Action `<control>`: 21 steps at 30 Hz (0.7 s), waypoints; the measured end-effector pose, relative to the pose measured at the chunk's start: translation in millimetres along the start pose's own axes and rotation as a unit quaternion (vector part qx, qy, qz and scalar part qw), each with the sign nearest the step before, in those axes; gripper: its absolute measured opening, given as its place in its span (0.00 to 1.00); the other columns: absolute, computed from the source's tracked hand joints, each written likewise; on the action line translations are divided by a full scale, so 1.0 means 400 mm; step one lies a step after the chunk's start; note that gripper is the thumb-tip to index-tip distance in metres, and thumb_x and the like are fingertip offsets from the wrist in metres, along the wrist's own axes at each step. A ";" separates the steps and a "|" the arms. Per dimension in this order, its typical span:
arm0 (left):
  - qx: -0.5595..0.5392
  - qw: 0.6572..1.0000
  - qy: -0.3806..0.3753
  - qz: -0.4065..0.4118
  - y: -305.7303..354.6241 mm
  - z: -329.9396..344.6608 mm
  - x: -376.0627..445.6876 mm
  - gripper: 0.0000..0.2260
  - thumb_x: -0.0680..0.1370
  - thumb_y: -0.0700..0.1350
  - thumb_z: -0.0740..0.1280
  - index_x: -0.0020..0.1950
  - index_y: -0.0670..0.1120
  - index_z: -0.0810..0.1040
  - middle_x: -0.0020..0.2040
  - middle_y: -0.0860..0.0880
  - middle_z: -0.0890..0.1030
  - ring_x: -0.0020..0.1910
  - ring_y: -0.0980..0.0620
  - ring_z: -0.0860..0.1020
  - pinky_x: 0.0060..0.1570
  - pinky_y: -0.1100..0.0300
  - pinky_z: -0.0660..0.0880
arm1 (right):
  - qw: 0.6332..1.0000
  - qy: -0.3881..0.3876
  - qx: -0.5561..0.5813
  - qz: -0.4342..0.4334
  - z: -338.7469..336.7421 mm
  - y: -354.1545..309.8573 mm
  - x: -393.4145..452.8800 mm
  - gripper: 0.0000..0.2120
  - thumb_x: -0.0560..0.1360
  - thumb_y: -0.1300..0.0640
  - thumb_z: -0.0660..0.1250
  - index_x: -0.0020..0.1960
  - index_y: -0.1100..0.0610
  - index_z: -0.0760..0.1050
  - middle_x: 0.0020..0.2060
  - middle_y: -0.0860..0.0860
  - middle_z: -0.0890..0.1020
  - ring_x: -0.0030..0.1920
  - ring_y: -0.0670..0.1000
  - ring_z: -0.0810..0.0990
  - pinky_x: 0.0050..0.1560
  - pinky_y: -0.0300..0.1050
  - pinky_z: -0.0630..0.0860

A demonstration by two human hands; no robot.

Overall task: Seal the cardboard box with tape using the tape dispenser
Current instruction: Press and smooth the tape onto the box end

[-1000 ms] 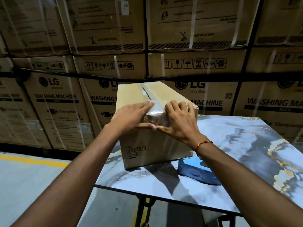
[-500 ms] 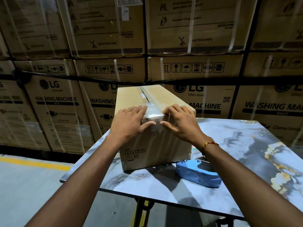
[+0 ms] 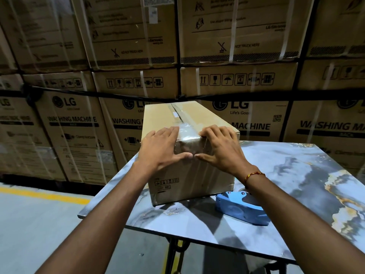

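A long brown cardboard box (image 3: 162, 117) stands on the marbled table (image 3: 296, 175), its near end facing me. A strip of clear tape (image 3: 188, 133) runs along the top seam and folds down over the near edge. My left hand (image 3: 161, 149) and my right hand (image 3: 222, 148) lie flat on that near top edge, one on each side of the tape, thumbs meeting on the front face. Neither hand holds anything. The blue tape dispenser (image 3: 241, 208) rests on the table to the right of the box, under my right forearm.
A wall of stacked, strapped washing-machine cartons (image 3: 246, 80) rises right behind the table. The table's left corner (image 3: 79, 216) overhangs a grey floor with a yellow line (image 3: 43, 194). Black metal legs (image 3: 175, 252) show below the tabletop.
Both hands have slid a little along the near edge of the box, thumbs now touching lower on the front. The view has shifted, so the dispenser shows more fully.
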State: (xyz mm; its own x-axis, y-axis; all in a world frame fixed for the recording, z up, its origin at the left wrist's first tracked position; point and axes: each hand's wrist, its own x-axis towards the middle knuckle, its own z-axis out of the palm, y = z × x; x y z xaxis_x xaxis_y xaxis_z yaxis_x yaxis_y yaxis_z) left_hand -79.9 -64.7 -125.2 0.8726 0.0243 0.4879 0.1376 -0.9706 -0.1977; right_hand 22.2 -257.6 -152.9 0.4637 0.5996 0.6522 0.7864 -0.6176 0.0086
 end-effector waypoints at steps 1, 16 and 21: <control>0.000 1.000 0.007 -0.011 0.004 0.002 0.000 0.43 0.71 0.76 0.53 0.75 0.47 0.61 0.73 0.46 0.71 0.70 0.47 0.71 0.66 0.49 0.68 | 1.000 0.005 0.004 0.005 0.000 -0.003 0.002 0.29 0.70 0.35 0.70 0.64 0.49 0.69 0.61 0.49 0.74 0.61 0.55 0.71 0.65 0.53 0.64; -0.018 1.000 0.001 -0.012 0.007 -0.016 -0.001 0.31 0.78 0.69 0.51 0.69 0.46 0.67 0.67 0.45 0.76 0.63 0.46 0.75 0.61 0.50 0.70 | 0.996 -0.011 0.081 0.025 -0.005 0.013 0.017 0.18 0.77 0.36 0.62 0.60 0.46 0.73 0.59 0.47 0.76 0.59 0.52 0.72 0.62 0.53 0.66; -0.025 0.999 0.005 -0.029 0.014 -0.009 -0.001 0.30 0.80 0.66 0.48 0.69 0.46 0.68 0.67 0.45 0.76 0.63 0.46 0.75 0.61 0.49 0.71 | 0.995 0.017 0.090 0.036 -0.001 0.002 0.026 0.13 0.78 0.39 0.63 0.55 0.47 0.75 0.54 0.47 0.77 0.55 0.53 0.73 0.58 0.52 0.65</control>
State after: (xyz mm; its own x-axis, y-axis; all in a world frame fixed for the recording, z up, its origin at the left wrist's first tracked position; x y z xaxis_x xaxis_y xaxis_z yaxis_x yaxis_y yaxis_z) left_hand -81.1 -71.0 -123.3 0.8586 0.0789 0.5065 0.1645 -0.9782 -0.1265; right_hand 27.5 -252.1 -145.6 0.5109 0.5376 0.6708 0.8132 -0.5553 -0.1743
